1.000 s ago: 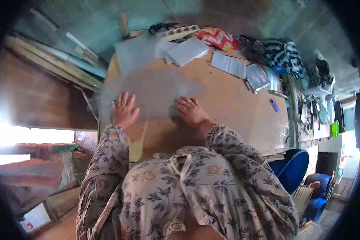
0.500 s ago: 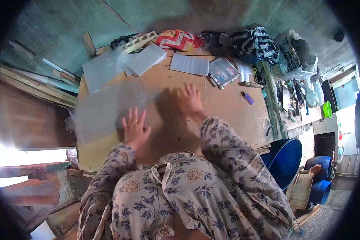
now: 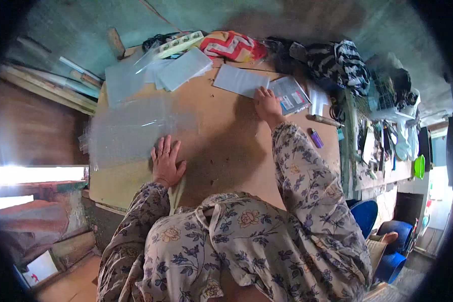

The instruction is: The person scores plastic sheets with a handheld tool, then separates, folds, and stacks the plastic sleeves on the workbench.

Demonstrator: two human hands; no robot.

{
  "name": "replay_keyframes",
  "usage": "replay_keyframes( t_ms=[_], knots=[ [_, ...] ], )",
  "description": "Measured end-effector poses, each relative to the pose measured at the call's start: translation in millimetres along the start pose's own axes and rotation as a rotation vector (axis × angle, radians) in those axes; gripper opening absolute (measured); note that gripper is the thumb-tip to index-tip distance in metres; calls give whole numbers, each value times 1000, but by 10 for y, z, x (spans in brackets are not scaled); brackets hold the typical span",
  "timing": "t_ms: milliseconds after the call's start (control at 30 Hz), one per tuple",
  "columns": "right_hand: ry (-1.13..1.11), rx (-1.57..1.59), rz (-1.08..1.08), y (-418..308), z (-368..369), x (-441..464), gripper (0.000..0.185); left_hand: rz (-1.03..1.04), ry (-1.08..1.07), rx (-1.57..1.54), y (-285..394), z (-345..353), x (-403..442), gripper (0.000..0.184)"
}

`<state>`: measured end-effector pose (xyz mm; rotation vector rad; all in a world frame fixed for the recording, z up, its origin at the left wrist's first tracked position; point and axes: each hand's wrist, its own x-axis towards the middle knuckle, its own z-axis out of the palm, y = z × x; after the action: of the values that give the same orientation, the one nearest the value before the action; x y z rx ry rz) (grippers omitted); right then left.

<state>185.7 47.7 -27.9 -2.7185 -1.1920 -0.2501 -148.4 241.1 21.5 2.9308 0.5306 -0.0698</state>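
Note:
My left hand [image 3: 167,162] lies flat with fingers spread at the lower right edge of a large clear plastic sheet [image 3: 123,133] on the brown tabletop [image 3: 226,151]. Farther forward, my right hand [image 3: 268,105] has its fingertips at the near right corner of a stack of translucent plastic sheets [image 3: 239,79]. Right beside those fingers is a dark flat packet with a printed label [image 3: 291,96]. No object shows in the grasp of either hand.
More translucent sheets [image 3: 183,69] lie at the back left. A purple lighter [image 3: 316,138] and a slim tool with a handle [image 3: 324,120] are at the right. A red patterned cloth [image 3: 231,45] and a power strip [image 3: 178,44] line the back. A blue barrel [image 3: 363,216] stands right of the table.
My right hand has moved forward and right, from above the bare tabletop to the sheet stack. My left hand stays near the large clear sheet. The view has shifted slightly.

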Motion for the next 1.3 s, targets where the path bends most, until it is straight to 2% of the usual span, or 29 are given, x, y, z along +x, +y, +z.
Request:
replay_keyframes(
  t_ms=[67, 100, 167, 200, 233, 300, 333, 400, 433, 467, 533, 567, 633, 700, 767, 867, 933, 967, 1033, 1200, 1267, 1300],
  knots=[
    [19, 180, 48, 46, 111, 74, 32, -1, 23, 12, -33, 44, 10, 65],
    [16, 191, 36, 11, 92, 117, 32, 17, 41, 16, -26, 36, -7, 65],
    [-126, 63, 105, -8, 19, 183, 23, -4, 10, 13, -26, 0, -22, 65],
    [-129, 273, 368, -138, -175, 185, 22, 2, 20, 11, -29, 9, -25, 64],
    [-133, 271, 369, -79, -109, 193, 22, 12, 30, 7, -22, 19, -24, 64],
    [-168, 53, 0, 87, 147, 230, 20, 13, 22, -15, -23, 33, -11, 63],
    [-168, 50, 0, 107, 280, 221, 20, 10, 15, -30, -20, 26, 2, 62],
    [264, 208, -159, 85, 454, 199, 15, 15, 20, -30, -20, 39, 11, 62],
    [264, 210, -159, 61, 480, 197, 15, 18, 25, -27, -29, 42, 7, 63],
    [200, 537, -60, 17, 509, 191, 13, 16, 26, -23, -37, 55, 11, 63],
    [279, 284, -163, -222, 125, 117, 12, 14, 44, -7, -43, 86, 16, 64],
    [282, 286, -164, -330, 24, 82, 12, 13, 45, -4, -39, 81, 15, 64],
    [401, 569, 88, -519, -141, 6, 7, 17, 64, -13, -38, 73, 5, 64],
    [461, 594, 118, -750, -409, -195, 9, 33, 88, -17, -51, 69, -12, 64],
    [349, 877, 351, -1050, -668, -483, 11, 48, 108, -22, -31, 28, -63, 65],
    [235, 1043, 332, -1322, -801, -833, 11, 147, 61, -117, 96, -59, -5, 70],
    [195, 1149, 309, -1504, -978, -971, 11, 86, 420, -923, 450, 95, 122, 69],
    [148, 1243, 274, -1570, -1043, -1039, 11, 87, 409, -927, 638, 12, 185, 69],
    [144, 1254, 275, -1661, -1122, -1109, 11, -639, 92, -1972, 933, -327, 331, 78],
    [141, 1371, 213, -1804, -1281, -1280, 14, -455, 79, -2047, 885, -503, 390, 92],
    [83, 1526, 178, -1806, -1320, -1341, 17, -395, 86, -2043, 862, -517, 356, 96],
    [89, 1526, 179, -1787, -1342, -1360, 17, -293, 114, -2001, 858, -515, 356, 97]
  ],
)
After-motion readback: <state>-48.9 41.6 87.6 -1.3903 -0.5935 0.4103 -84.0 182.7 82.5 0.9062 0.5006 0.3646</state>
